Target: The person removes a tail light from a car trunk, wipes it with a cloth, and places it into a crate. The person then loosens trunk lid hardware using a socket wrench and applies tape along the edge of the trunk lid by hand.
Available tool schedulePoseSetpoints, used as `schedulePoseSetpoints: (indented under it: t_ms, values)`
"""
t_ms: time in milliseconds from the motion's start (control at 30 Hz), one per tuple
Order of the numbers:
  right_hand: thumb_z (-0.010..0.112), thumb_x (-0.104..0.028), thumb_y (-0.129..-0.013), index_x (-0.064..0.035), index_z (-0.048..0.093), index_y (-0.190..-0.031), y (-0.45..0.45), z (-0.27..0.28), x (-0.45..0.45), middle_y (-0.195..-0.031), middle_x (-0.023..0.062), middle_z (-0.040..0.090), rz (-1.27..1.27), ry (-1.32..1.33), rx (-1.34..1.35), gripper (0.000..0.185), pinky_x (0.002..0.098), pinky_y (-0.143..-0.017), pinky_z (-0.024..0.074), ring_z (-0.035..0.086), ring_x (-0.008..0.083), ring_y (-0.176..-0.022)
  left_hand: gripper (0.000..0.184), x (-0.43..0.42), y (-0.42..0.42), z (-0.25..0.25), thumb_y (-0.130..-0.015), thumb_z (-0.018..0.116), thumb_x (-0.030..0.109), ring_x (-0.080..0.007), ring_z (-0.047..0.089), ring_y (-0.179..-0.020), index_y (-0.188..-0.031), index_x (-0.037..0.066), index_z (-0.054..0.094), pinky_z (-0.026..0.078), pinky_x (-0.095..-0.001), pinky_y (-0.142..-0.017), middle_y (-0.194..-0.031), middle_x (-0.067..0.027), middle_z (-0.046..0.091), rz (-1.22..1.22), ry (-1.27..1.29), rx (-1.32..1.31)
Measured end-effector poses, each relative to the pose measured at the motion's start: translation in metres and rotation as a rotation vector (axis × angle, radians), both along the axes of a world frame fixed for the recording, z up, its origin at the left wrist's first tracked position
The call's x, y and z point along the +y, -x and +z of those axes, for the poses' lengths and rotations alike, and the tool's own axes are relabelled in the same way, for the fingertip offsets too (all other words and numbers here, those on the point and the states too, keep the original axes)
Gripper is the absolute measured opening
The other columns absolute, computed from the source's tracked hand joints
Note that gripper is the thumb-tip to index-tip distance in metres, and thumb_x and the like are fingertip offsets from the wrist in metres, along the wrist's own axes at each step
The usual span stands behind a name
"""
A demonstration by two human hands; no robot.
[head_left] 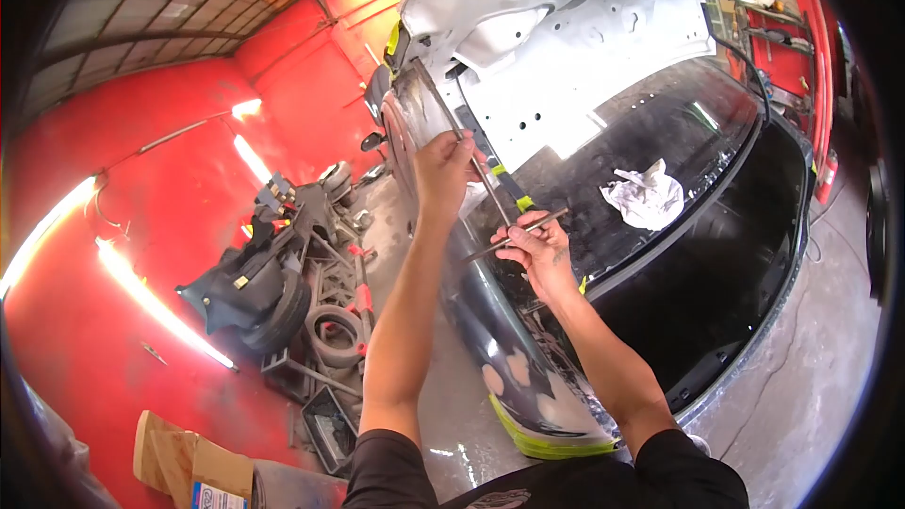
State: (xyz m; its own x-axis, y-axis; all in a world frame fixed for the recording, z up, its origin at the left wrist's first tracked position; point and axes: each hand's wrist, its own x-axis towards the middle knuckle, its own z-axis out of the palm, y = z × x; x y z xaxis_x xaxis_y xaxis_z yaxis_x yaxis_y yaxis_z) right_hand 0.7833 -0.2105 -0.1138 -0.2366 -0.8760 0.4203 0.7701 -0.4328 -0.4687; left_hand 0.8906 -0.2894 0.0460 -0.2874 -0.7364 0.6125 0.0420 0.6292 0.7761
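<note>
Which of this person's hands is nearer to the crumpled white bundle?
The right hand: it holds the metal bars where they cross, left of the bundle. The left hand is farther off, up the long bar.

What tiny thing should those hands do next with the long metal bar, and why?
Maybe turn the crossbar slightly with the right hand while the left hand steadies the long bar. The right hand is where the bars cross, and the left grips farther up, so it could guide.
</note>
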Motion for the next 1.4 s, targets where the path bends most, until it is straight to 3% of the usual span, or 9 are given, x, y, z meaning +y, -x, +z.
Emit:
schedulePoseSetpoints:
  t_ms: [133,233,267,467,567,667,800,1100,1400]
  values:
    - [0.065,0.007,-0.096,-0.0012,0.061,-0.100,-0.023,-0.013,-0.006,-0.111,0.0170,0.066,-0.566,0.142,0.212,0.010,0.0323,-0.080,0.0605,0.072,0.0266,-0.092,0.028,0.001,-0.003,0.002,-0.105,0.057,0.013,-0.0246,0.073,-0.078,-0.126,-0.004,0.062,0.064,-0.0384,-0.072,-0.091,-0.0145,0.072,-0.125,-0.105,0.015]
    - [0.069,0.008,-0.088,-0.0049,0.064,-0.099,-0.020,-0.011,-0.004,-0.114,0.0148,0.066,-1.180,0.249,0.688,0.018,0.0374,-0.082,0.0575,0.068,0.0325,-0.093,0.032,0.005,0.001,0.006,-0.106,0.052,0.011,-0.0282,0.074,-0.085,-0.135,-0.001,0.055,0.064,-0.0441,-0.081,-0.097,-0.0162,0.071,-0.181,-0.206,0.055]
    - [0.070,0.008,-0.083,-0.0082,0.066,-0.099,-0.026,-0.008,-0.002,-0.113,0.0163,0.065,-1.251,0.227,0.715,0.023,0.0406,-0.081,0.0564,0.066,0.0366,-0.097,0.033,0.006,0.000,0.007,-0.106,0.051,0.011,-0.0293,0.074,-0.086,-0.137,-0.001,0.053,0.063,-0.0456,-0.083,-0.098,-0.0166,0.071,-0.196,-0.230,0.070]
    - [0.071,0.005,-0.085,-0.0087,0.071,-0.099,-0.026,-0.013,-0.004,-0.112,0.0153,0.065,-1.284,0.210,0.809,0.019,0.0404,-0.081,0.0562,0.066,0.0362,-0.097,0.033,-0.001,-0.009,0.004,-0.106,0.052,0.010,-0.0318,0.074,-0.087,-0.137,0.000,0.052,0.063,-0.0470,-0.082,-0.100,-0.0176,0.070,-0.309,-0.260,0.109]
    - [0.070,0.003,-0.090,-0.0066,0.069,-0.114,-0.024,-0.021,-0.006,-0.112,0.0145,0.066,-1.121,0.207,0.702,0.025,0.0368,-0.082,0.0583,0.068,0.0318,-0.097,0.031,0.017,-0.004,0.004,-0.104,0.056,0.009,-0.0306,0.075,-0.086,-0.133,-0.002,0.055,0.064,-0.0431,-0.076,-0.098,-0.0168,0.070,-0.163,-0.224,0.053]
    - [0.066,-0.001,-0.097,0.0008,0.058,-0.132,-0.022,-0.024,0.000,-0.110,0.0157,0.068,-0.408,0.041,0.096,0.036,0.0353,-0.081,0.0602,0.070,0.0263,-0.096,0.030,0.027,0.000,0.003,-0.101,0.060,0.007,-0.0296,0.075,-0.083,-0.129,-0.005,0.058,0.065,-0.0392,-0.071,-0.097,-0.0161,0.070,-0.053,-0.183,-0.004]
    - [0.062,-0.001,-0.099,0.0073,0.044,-0.142,-0.002,-0.006,0.014,-0.104,0.0206,0.070,-0.168,-0.058,0.012,0.048,0.0347,-0.075,0.0619,0.073,0.0266,-0.089,0.030,0.022,0.001,0.004,-0.099,0.064,0.006,-0.0292,0.076,-0.080,-0.125,-0.008,0.060,0.066,-0.0376,-0.068,-0.096,-0.0160,0.070,0.001,-0.129,-0.003]
    - [0.067,-0.003,-0.096,0.0034,0.039,-0.149,0.007,-0.009,0.002,-0.101,0.0215,0.070,0.069,-0.051,-0.138,0.060,0.0326,-0.067,0.0599,0.073,0.0275,-0.085,0.030,0.024,0.005,0.008,-0.095,0.071,0.006,-0.0270,0.076,-0.071,-0.119,-0.011,0.064,0.065,-0.0331,-0.058,-0.091,-0.0164,0.071,0.076,-0.033,0.000]
    - [0.069,-0.004,-0.097,-0.0039,0.044,-0.146,0.009,-0.005,0.007,-0.102,0.0209,0.072,0.170,-0.073,-0.231,0.055,0.0325,-0.066,0.0608,0.074,0.0282,-0.085,0.031,0.022,0.006,0.009,-0.092,0.075,0.007,-0.0192,0.070,-0.061,-0.116,-0.010,0.066,0.061,-0.0296,-0.052,-0.090,-0.0171,0.073,0.131,-0.002,-0.006]
